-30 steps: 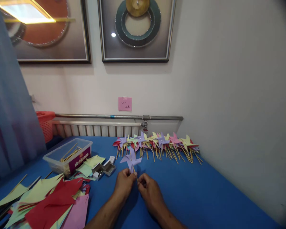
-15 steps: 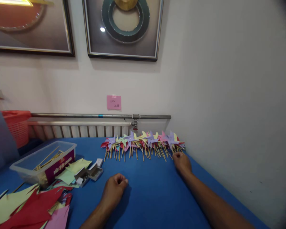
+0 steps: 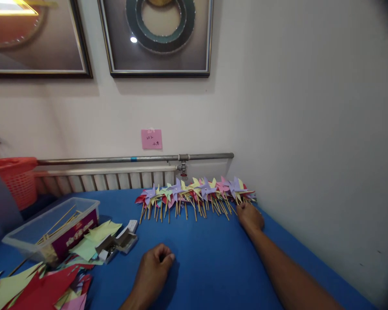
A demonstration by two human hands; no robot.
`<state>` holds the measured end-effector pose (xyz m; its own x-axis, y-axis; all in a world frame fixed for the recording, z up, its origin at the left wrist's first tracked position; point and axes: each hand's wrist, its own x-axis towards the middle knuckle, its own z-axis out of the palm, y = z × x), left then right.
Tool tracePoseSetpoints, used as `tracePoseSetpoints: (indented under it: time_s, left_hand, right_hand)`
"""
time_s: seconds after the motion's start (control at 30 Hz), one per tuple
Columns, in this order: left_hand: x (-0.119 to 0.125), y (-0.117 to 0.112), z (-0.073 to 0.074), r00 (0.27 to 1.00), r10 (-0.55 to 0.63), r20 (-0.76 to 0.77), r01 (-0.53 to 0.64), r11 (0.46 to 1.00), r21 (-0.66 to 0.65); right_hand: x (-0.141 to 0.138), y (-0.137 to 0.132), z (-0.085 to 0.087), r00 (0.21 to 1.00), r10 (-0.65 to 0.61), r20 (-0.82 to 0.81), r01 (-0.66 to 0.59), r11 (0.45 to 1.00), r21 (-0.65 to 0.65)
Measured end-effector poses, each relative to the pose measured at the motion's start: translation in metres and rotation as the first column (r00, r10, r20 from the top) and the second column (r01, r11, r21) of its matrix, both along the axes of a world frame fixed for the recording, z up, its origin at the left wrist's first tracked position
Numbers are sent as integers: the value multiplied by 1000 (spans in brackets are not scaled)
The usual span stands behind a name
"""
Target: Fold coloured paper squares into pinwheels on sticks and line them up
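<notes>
A long row of paper pinwheels [image 3: 205,189] on thin wooden sticks lies at the back of the blue table, in purple, yellow, pink, red and green. At its right end my right hand [image 3: 250,216] is closed on the stick of a purple pinwheel [image 3: 236,188]; the fingertips partly hide the stick. My left hand [image 3: 155,267] rests near the front middle, fingers curled and thumb against the forefinger, with nothing visible in it. Left of that hand are small open boxes [image 3: 126,241] with tiny metal pieces in one.
A clear plastic box [image 3: 51,215] with wooden sticks stands at left. Red paper pieces [image 3: 42,286] and pale yellow-green sheets [image 3: 93,237] lie before and beside it. Behind are a red basket [image 3: 17,181], a radiator [image 3: 100,181] and a pipe; a wall borders the table's right side.
The camera view has shifted slightly. My right hand stays at the row's right end, a little closer in among the sticks. My left hand keeps its curled pose.
</notes>
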<state>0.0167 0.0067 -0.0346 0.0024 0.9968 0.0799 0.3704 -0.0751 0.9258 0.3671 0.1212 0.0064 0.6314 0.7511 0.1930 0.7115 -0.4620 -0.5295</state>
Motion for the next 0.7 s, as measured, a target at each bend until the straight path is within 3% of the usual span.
tracePoseSetpoints:
  time_s: [0.3, 0.53, 0.7]
  left_hand:
    - [2, -1, 3, 1000, -7, 23, 7, 1000, -11]
    - [1, -1, 1, 1000, -24, -20, 24, 999, 22]
    - [2, -2, 1, 997, -22, -67, 24, 999, 34]
  right_hand:
    - [0, 2, -2, 1000, -19, 25, 19, 1000, -18]
    - [-2, -3, 0, 999, -27, 26, 26, 999, 38]
    - [-18, -21, 8, 991, 91, 97, -107, 979, 175]
